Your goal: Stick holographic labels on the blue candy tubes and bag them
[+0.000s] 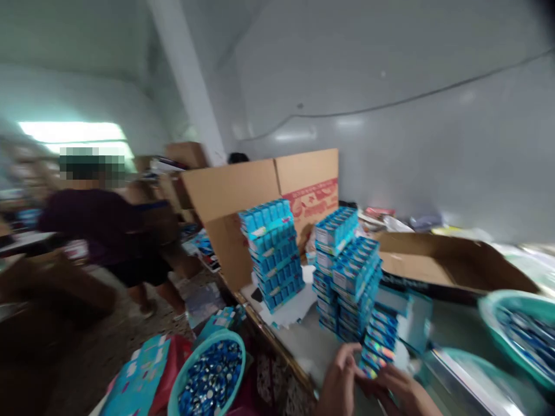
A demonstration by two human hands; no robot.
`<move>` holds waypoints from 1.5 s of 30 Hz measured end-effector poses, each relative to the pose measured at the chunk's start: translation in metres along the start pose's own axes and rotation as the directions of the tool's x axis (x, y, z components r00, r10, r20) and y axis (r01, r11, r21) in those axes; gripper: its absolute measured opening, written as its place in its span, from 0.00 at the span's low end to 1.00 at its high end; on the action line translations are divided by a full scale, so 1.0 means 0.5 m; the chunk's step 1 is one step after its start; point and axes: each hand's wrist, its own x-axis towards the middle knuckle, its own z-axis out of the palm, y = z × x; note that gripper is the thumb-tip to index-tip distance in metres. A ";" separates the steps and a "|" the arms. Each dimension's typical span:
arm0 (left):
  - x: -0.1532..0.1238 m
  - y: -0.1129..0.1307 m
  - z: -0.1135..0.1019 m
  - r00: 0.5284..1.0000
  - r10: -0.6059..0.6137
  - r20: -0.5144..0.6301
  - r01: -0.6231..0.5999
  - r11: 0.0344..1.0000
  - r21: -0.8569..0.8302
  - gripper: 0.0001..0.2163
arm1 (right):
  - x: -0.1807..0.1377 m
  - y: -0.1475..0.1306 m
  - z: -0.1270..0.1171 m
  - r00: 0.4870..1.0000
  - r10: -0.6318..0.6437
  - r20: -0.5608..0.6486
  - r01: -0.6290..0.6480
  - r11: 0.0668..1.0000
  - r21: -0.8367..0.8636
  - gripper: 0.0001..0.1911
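Observation:
In the head view, a blue display box (378, 341) with rows of small blue packs lies tilted on the table, its lid (417, 323) folded open to the right. At the box's near left corner, my left hand (340, 378) is closed, fingers bent against its edge. My right hand (401, 390) grips the near end, with its fingertips by the lowest packs. Motion blur softens both hands, and part of the fingers is hidden. Just behind stand stacked blue boxes (347, 277), with another tall stack (273, 254) further left on white paper.
Teal basins hold blue pieces at right (520, 341) and lower left (206, 375). A shallow cardboard tray (451, 266) lies behind the hands. Upright cardboard (243, 202) edges the table's far left. A person in dark clothes (99, 225) stands at left beyond the table.

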 end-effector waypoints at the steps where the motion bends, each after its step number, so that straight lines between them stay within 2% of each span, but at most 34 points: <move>1: 0.000 -0.002 0.000 1.000 -0.003 -0.002 0.003 0.999 -0.052 0.36 | -0.008 -0.015 0.001 0.999 0.047 -0.020 -0.046 0.998 0.048 0.14; 3: 0.004 -0.007 0.010 1.000 -0.010 -0.014 0.009 0.993 -0.115 0.40 | -0.015 -0.036 0.007 0.982 0.160 -0.098 -0.146 0.980 0.136 0.15; 4: 0.008 -0.011 0.019 0.999 -0.002 0.036 0.007 0.992 -0.127 0.40 | -0.016 -0.038 0.011 0.961 0.224 -0.161 -0.193 0.963 0.190 0.14; 5: 0.011 -0.016 0.032 0.995 -0.009 0.103 0.023 0.991 -0.131 0.39 | -0.017 -0.034 0.015 0.915 0.319 -0.245 -0.255 0.931 0.260 0.13; 6: 0.014 -0.021 0.047 0.986 -0.046 0.159 0.067 0.989 -0.134 0.36 | -0.021 -0.024 0.019 0.847 0.443 -0.295 -0.328 0.871 0.366 0.13; 8: 0.015 -0.031 0.081 0.963 -0.117 0.243 0.154 0.978 -0.139 0.29 | -0.036 0.003 0.022 0.669 0.681 -0.297 -0.416 0.675 0.609 0.14; 9: 0.015 -0.034 0.097 0.953 -0.150 0.262 0.190 0.972 -0.135 0.25 | -0.047 0.016 0.021 0.602 0.749 -0.276 -0.428 0.595 0.680 0.15; 10: 0.014 -0.037 0.113 0.947 -0.174 0.270 0.214 0.969 -0.126 0.22 | -0.058 0.029 0.018 0.559 0.788 -0.257 -0.432 0.541 0.721 0.16; 15: 0.006 -0.046 0.168 0.951 -0.231 0.207 0.247 0.968 -0.054 0.21 | -0.098 0.069 -0.018 0.511 0.846 -0.151 -0.437 0.407 0.802 0.17; 19: 0.010 -0.052 0.190 0.962 -0.231 0.142 0.229 0.973 0.033 0.21 | -0.108 0.095 -0.033 0.461 0.887 -0.043 -0.441 0.271 0.855 0.20; 22: 0.043 -0.056 0.180 0.962 -0.220 0.163 0.201 0.971 0.126 0.21 | -0.106 0.113 -0.026 0.419 0.906 0.059 -0.444 0.148 0.884 0.23; 26: 0.129 -0.058 0.144 0.923 -0.238 0.304 0.165 0.955 0.248 0.23 | -0.081 0.133 -0.003 0.349 0.929 0.123 -0.410 0.034 0.912 0.23; 30: 0.217 -0.062 0.128 0.888 -0.255 0.382 0.105 0.922 0.372 0.23 | -0.037 0.162 0.016 0.273 0.958 0.087 -0.343 0.012 0.939 0.20; 32: 0.254 -0.063 0.133 0.902 -0.235 0.363 0.058 0.897 0.438 0.21 | -0.010 0.182 0.024 0.227 0.972 0.064 -0.326 0.014 0.945 0.18; 35: 0.295 -0.062 0.148 0.947 -0.164 0.276 -0.011 0.842 0.539 0.18 | 0.032 0.218 0.038 0.134 0.990 0.051 -0.325 -0.004 0.946 0.12; 41: 0.320 -0.080 0.172 0.982 -0.112 0.150 -0.022 0.726 0.687 0.16 | 0.085 0.277 0.077 -0.042 0.996 0.073 -0.356 -0.083 0.931 0.04; 45: 0.319 -0.096 0.182 0.988 -0.112 0.102 0.007 0.706 0.708 0.16 | 0.093 0.282 0.092 -0.082 0.995 0.059 -0.372 -0.086 0.924 0.04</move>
